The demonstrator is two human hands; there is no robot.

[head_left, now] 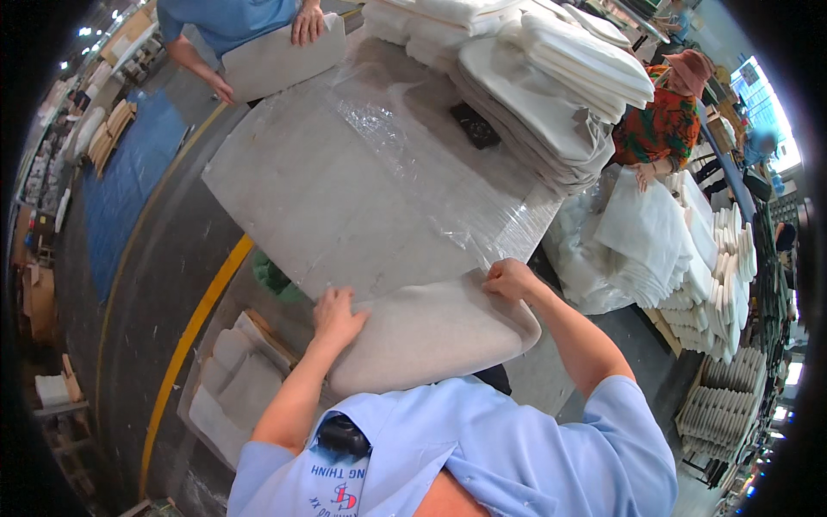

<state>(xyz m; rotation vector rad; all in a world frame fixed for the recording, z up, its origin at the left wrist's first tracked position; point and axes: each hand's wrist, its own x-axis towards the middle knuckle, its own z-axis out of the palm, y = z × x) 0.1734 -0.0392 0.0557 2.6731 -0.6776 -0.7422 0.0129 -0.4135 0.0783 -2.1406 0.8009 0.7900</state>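
A light grey fabric-covered seat pad (422,336) with rounded corners lies against my front, its far edge at the near edge of the table (293,189). At its far left corner is my left hand (338,319), fingers bent around the edge and thumb toward the top face. My right hand (511,281) pinches the far right edge, fingers closed. The undersides of the pad and my fingertips below it are hidden. Clear plastic film (388,129) spreads over part of the table beyond the pad.
White and grey pads (534,95) are piled at the table's far right, near a dark flat item (475,126). Across the table a person in blue (228,13) holds a pale panel (284,60). Another person (659,125) stands right, by bagged white pads (642,224). More pads (237,388) lie lower left.
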